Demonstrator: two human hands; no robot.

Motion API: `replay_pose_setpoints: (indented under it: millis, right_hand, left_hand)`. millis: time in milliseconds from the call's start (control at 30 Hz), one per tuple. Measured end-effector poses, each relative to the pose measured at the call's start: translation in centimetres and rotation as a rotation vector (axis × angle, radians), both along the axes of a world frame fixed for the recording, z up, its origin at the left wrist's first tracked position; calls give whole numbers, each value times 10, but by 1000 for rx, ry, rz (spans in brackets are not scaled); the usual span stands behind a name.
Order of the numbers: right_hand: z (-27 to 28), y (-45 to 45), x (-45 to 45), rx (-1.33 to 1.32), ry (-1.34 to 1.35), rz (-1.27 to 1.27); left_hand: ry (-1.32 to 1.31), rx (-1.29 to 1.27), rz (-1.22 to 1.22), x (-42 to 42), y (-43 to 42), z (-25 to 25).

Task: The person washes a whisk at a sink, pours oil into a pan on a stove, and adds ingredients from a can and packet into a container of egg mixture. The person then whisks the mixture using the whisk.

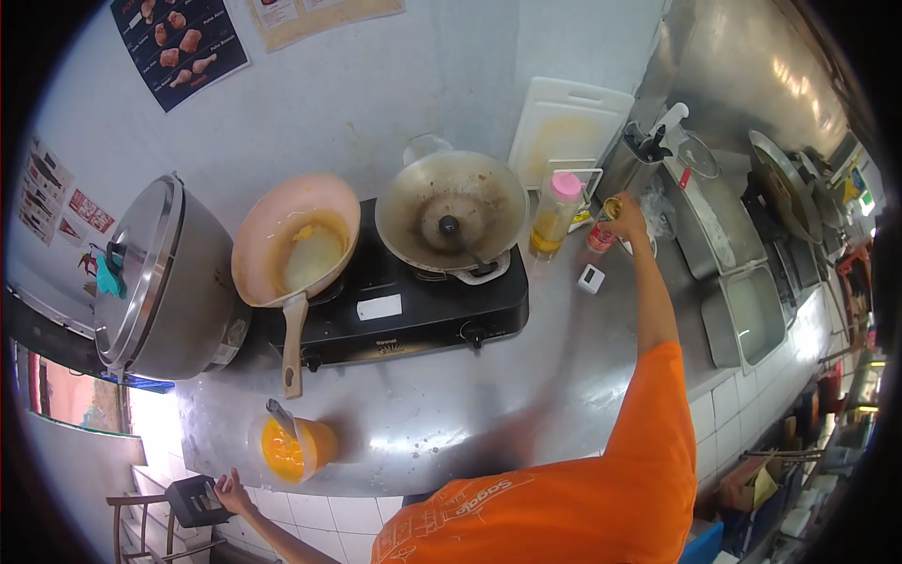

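Observation:
My right hand [628, 222] reaches over the counter, its fingers closed on a small round gold-coloured piece [613, 208], a lid or little cup. Just below it stands a red-labelled container [599, 238]. To the left is a clear bottle with a pink cap [558, 214], yellow liquid inside; a small white timer-like device [591, 279] lies in front. Off the counter's front edge, my left hand [232, 493] hangs with fingers apart, holding nothing visible. Nearest to it on the counter is a clear jug of beaten egg [293, 449] with a utensil handle sticking out.
A black two-burner stove [423, 324] carries a pale frying pan [310, 254] and a wok [404, 211] with a ladle. A large lidded pot [193, 273] is at left. White cutting boards [564, 127] lean on the wall; metal trays [747, 320] are at right.

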State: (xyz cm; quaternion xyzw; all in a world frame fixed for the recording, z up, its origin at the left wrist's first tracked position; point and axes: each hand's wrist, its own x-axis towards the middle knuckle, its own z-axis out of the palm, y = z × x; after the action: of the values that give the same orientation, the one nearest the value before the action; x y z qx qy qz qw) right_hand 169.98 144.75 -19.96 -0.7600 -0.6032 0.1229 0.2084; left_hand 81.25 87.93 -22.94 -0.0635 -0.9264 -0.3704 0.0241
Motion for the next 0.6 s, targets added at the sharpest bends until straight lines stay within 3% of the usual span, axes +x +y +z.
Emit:
replay_pose_setpoints:
  millis: [33, 133, 200, 267, 333, 367, 433, 467, 533, 600]
  right_hand:
    - [1, 4, 1, -3, 0, 4]
    - [6, 1, -2, 107, -71, 111]
    - [17, -4, -5, 251, 118, 90]
    - [54, -25, -16, 258, 62, 157]
    - [92, -49, -30, 273, 1, 223]
    - [105, -67, -38, 206, -11, 290]
    - [123, -109, -59, 131, -23, 352]
    - [129, -133, -72, 122, 82, 425]
    - [143, -183, -107, 106, 221, 545]
    - [152, -226, -147, 106, 298, 646]
  left_hand:
    - [0, -3, 4, -8, -3, -8]
    - [-396, 763, -211, -28, -8, -29]
    - [-418, 718, -291, -18, -9, -25]
    - [-438, 672, -373, -1, -1, -3]
    - [-527, 374, -278, 17, 10, 19]
    - [-533, 370, -277, 28, 19, 32]
    - [-387, -16, -174, 42, 30, 53]
    - [241, -267, -354, -29, 1, -2]
    - [555, -126, -24, 83, 59, 96]
    - [735, 284, -253, 168, 98, 154]
